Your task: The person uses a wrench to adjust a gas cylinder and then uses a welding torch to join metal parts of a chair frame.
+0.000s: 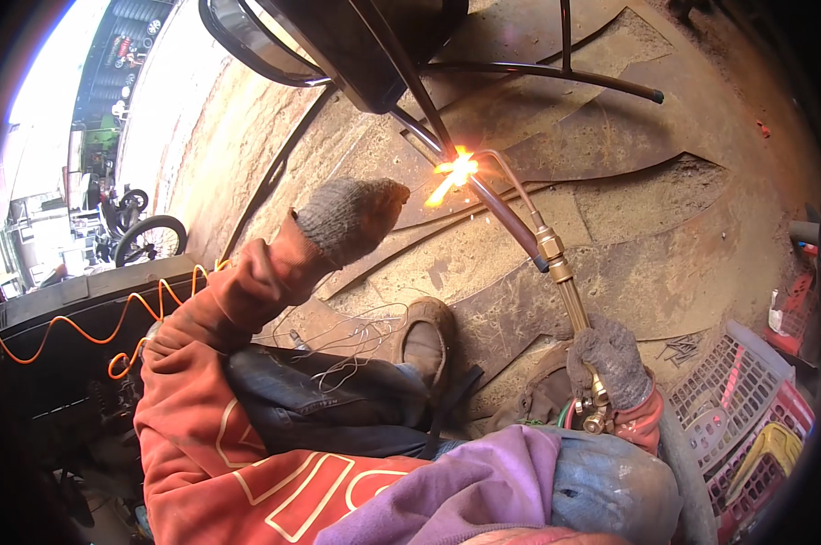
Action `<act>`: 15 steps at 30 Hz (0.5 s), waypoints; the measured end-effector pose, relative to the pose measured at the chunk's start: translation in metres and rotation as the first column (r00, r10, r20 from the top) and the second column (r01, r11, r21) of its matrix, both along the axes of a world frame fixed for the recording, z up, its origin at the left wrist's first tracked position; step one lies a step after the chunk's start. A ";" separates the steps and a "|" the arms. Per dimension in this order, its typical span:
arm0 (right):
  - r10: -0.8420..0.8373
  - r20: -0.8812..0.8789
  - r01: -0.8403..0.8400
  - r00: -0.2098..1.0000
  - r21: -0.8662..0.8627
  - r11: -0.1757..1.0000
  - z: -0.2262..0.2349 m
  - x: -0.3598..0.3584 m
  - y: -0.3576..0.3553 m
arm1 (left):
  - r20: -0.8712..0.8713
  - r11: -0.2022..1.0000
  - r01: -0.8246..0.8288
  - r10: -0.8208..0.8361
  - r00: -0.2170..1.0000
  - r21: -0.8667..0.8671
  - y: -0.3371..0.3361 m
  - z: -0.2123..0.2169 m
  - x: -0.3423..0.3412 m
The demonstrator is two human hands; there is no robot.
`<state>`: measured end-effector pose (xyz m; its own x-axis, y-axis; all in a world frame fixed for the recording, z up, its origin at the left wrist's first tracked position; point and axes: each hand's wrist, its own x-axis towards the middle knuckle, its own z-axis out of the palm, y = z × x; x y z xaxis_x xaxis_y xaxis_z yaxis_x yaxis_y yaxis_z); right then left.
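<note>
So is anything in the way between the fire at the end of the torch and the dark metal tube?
Nothing visible. The torch, held in the right hand, puts its flame right on the dark tube. The gloved left hand is just left of the flame, not between them.

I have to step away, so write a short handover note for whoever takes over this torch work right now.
Right hand: gloved, gripping the torch by its handle at the hose end.
Left hand: gloved, raised near the flame; I cannot tell whether it holds anything.
The flame is lit and sparking against a dark metal tube of the frame above the rusty steel sheets.
Done: heating is under way at that spot.
Left: whether the joint is finished cannot be told.
</note>
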<state>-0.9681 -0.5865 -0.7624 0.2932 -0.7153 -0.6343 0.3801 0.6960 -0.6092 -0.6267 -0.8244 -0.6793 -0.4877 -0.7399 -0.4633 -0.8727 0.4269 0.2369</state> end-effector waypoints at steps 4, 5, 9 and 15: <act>-0.001 0.004 0.002 1.000 -0.031 1.000 -0.005 -0.001 0.001 | -0.062 0.999 0.018 -0.020 0.998 -0.031 0.000 -0.003 0.006; -0.005 0.004 0.006 1.000 -0.034 0.999 -0.006 -0.001 0.002 | -0.050 1.000 0.015 -0.016 0.999 -0.023 0.000 -0.002 0.005; 0.009 0.001 -0.009 1.000 -0.033 0.999 -0.004 -0.001 0.001 | -0.031 1.000 0.009 -0.009 0.999 -0.011 0.000 0.000 0.002; 0.018 0.007 -0.018 1.000 -0.023 1.000 -0.004 -0.001 0.000 | -0.034 1.000 -0.024 0.024 0.999 0.015 0.001 0.005 -0.001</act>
